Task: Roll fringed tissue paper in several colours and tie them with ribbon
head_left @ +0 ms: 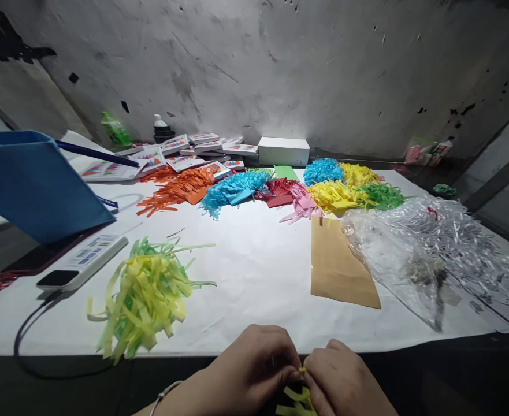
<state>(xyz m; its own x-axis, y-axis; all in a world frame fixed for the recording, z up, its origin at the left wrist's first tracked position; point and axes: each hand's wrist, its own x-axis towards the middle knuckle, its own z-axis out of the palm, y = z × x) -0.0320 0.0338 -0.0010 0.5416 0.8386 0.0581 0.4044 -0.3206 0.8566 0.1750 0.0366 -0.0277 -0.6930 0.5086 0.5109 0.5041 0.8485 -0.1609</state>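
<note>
Low in the view, just off the table's front edge, my left hand (256, 364) and my right hand (343, 378) meet with fingertips pinched together. Between them is the small twisted top of a yellow paper tassel (300, 400), its cut strips hanging below; most of it is hidden by the hands and the frame's bottom edge. Both hands are closed on it. To the left, a loose pile of yellow and green paper tassels (150, 294) lies on the white-covered table (254, 277).
Orange (185, 188), blue (237, 190), red, pink, yellow and green fringed paper bundles line the back. A brown paper sheet (338, 266) and a plastic bag (393, 254) with white string (462, 237) lie right. A blue holder (37, 185) and cabled white device (85, 263) stand left.
</note>
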